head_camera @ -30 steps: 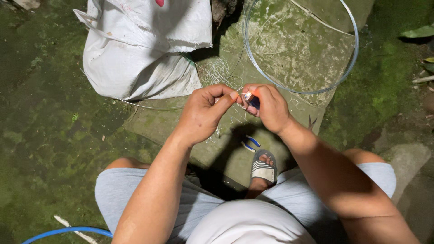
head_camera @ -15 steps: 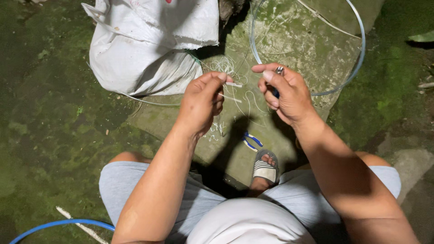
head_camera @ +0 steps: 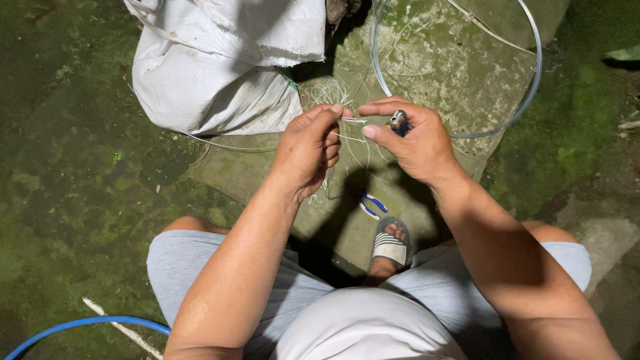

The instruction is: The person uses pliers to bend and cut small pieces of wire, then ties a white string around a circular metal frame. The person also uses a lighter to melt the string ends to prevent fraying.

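The left hand (head_camera: 308, 150) is seen closed to a narrow pinch, thumb and forefinger pressed on the end of a thin white line (head_camera: 353, 121). The line's short free piece runs nearly level from that pinch toward the right hand (head_camera: 417, 143), so its long axis lies left to right between the two hands. The left hand is the nearer one, being in contact with it; the right forefinger tip is held just beside the far end, and whether it touches cannot be told.

The right hand is closed around a small lighter (head_camera: 399, 121), of which only the metal top and a bit of blue body are shown above the fist. The thumb is stretched out along the top toward the line. No flame is seen. The lighter's head is placed just right of the line's end and almost level with it.

Both forearms are brought in from below, elbows spread over the knees, wrists bent slightly inward so that the hands meet in front of the body.

More loose white strands (head_camera: 327, 90) are gathered beyond the hands, near a white sack (head_camera: 207, 73). A hoop (head_camera: 533, 87) of pale tubing is laid on a mossy slab (head_camera: 460, 73) to the right. Below the hands, blue-handled pliers (head_camera: 371, 205) lie on the slab beside a sandalled foot (head_camera: 391, 245). A blue hose (head_camera: 80, 325) is curved at the lower left.
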